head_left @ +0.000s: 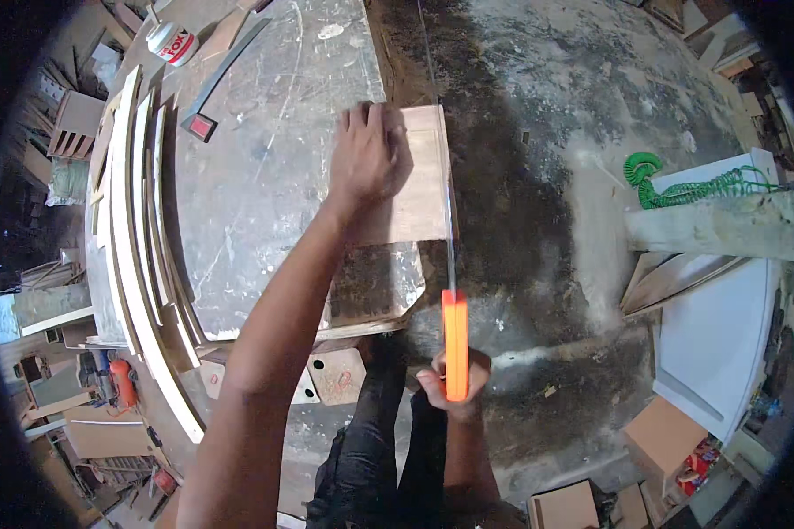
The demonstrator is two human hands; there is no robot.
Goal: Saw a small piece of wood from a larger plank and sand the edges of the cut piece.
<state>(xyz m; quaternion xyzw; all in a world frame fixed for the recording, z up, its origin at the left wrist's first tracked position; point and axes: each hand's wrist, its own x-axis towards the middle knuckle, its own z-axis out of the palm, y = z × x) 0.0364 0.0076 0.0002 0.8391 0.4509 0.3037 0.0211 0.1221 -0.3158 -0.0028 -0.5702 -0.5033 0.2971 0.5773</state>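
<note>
My left hand [366,152] presses on a light wooden board [419,176] lying over the right edge of the scuffed worktable [256,159], its fingers bent and closed on the board. My right hand [441,375] grips the orange handle [455,326] of a handsaw, below and right of the board. The saw's long thin blade [451,256] runs upright in the picture along the board's right edge and beyond its far end.
Long wood strips [137,256] lie along the table's left side. A white bottle [169,42] and a metal square [203,123] sit at the back left. A green coiled hose [644,176], white panels [706,344] and cardboard pieces [666,428] are at right. Offcuts surround the workspace.
</note>
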